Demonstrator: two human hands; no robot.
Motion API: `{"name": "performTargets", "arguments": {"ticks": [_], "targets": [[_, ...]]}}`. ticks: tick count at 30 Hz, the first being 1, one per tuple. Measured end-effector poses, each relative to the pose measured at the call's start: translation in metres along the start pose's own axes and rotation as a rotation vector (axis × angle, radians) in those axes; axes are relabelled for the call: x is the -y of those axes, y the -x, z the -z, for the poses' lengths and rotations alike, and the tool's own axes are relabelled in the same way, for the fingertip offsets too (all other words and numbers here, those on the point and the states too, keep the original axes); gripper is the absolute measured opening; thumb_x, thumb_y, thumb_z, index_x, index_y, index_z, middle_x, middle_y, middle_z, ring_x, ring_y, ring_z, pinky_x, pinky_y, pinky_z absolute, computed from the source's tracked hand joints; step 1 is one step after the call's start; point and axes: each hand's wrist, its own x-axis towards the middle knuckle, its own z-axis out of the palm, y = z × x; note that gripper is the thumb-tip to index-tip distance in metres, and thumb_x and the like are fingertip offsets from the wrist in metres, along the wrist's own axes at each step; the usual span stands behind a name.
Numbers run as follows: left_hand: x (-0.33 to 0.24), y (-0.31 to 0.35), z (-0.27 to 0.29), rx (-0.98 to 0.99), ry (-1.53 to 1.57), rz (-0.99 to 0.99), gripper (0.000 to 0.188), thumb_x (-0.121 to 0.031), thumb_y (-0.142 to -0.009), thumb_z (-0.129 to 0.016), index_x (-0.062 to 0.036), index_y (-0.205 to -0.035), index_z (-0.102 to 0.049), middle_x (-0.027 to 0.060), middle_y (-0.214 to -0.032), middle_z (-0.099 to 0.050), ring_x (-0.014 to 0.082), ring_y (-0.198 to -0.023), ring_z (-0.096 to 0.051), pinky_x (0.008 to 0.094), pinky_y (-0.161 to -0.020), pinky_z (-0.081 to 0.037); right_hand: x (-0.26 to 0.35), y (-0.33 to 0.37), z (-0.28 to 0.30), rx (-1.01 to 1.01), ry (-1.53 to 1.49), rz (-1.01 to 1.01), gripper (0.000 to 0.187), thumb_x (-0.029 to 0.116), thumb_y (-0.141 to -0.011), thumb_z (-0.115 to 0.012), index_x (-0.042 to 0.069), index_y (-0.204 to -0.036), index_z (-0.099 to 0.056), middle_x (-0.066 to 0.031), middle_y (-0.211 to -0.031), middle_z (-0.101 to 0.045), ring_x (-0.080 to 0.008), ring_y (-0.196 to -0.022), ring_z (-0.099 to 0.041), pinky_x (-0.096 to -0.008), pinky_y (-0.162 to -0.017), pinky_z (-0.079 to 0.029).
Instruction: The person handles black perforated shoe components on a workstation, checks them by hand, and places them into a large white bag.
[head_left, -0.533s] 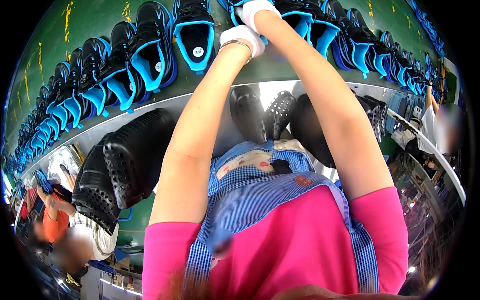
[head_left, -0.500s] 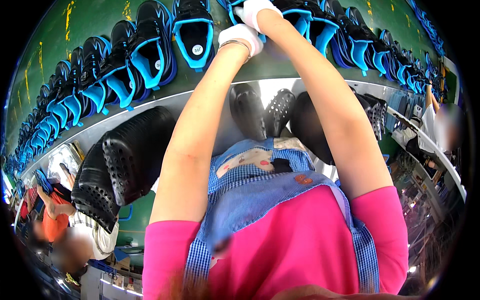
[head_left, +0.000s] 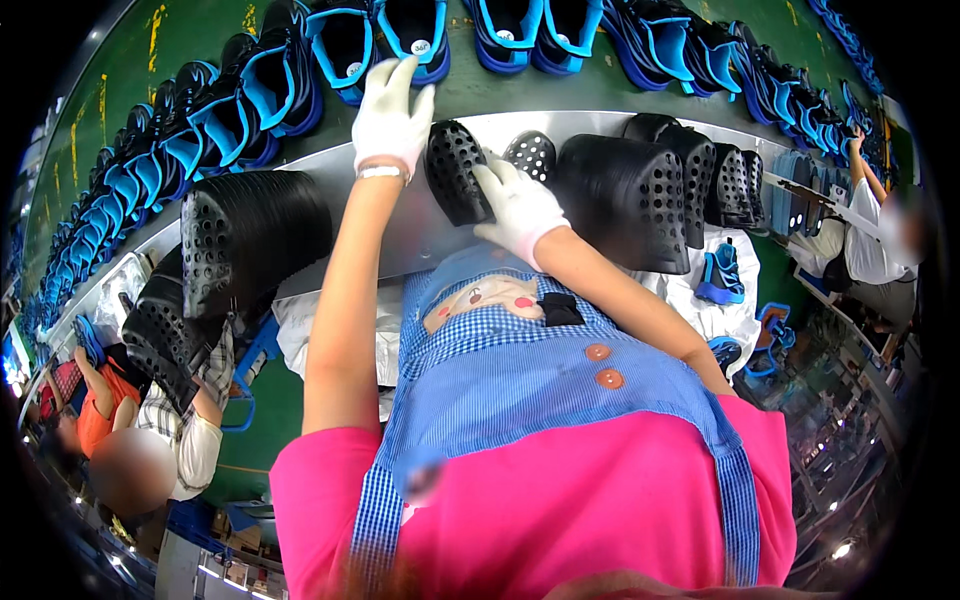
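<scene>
Fingers of left hand spread, empty, near blue-black shoe, upper frame; right hand touching perforated black insole, grip unclear. Insole stacks left on bench.

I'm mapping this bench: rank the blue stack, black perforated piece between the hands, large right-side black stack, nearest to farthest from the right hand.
1. Black perforated piece: left, at the right hand.
2. Large black stack: just right.
3. Blue stack: far right.
</scene>
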Motion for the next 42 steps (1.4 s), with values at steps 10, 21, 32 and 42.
{"name": "performTargets", "arguments": {"ticks": [10,21,32,42], "targets": [[0.011,0.089,0.0,0.04,0.27,0.41,0.042,-0.029,-0.089,-0.058,-0.0037,-0.123,-0.059,0.0182,-0.119,-0.06,0.0288,-0.109,-0.059,0.0321,-0.095,-0.044,-0.005,0.009,0.022,0.028,-0.087,0.063,0.06,0.034,-0.068,-0.075,0.004,-0.114,-0.051,-0.0185,-0.114,-0.051,-0.0349,-0.107,-0.055,-0.0405,-0.09,-0.047],[-0.048,0.082,0.014,0.497,1.82,0.774,0.046,-0.037,-0.094,-0.053,-0.0023,-0.125,-0.052,0.016,-0.117,-0.061,0.027,-0.105,-0.062,0.0434,-0.093,-0.05,-0.002,0.037,0.079,-0.108,-0.371,0.179,0.062,0.038,-0.067,-0.072,0.003,-0.113,-0.052,-0.0185,-0.114,-0.05,-0.0334,-0.102,-0.057,-0.0385,-0.089,-0.047],[-0.054,0.039,0.006,0.48,1.759,0.84,0.037,-0.034,-0.086,-0.065,-0.0039,-0.107,-0.058,0.0107,-0.098,-0.065,0.0231,-0.085,-0.065,0.0368,-0.076,-0.055,0.005,0.015,0.091,-0.159,-0.487,-0.042,0.064,0.041,-0.074,-0.066,-0.002,-0.12,-0.052,-0.0244,-0.117,-0.056,-0.0345,-0.105,-0.058,-0.0385,-0.091,-0.047],[-0.067,-0.029,-0.032,0.179,1.38,0.619,0.063,-0.029,-0.086,-0.068,0.0014,-0.134,-0.04,0.0099,-0.11,-0.058,0.0161,-0.092,-0.057,0.0305,-0.08,-0.049,-0.01,-0.037,0.115,-0.154,-0.274,-0.268,0.055,0.049,-0.08,-0.058,-0.005,-0.086,-0.054,-0.0301,-0.085,-0.06,-0.0431,-0.088,-0.061,-0.0452,-0.08,-0.048]]}}
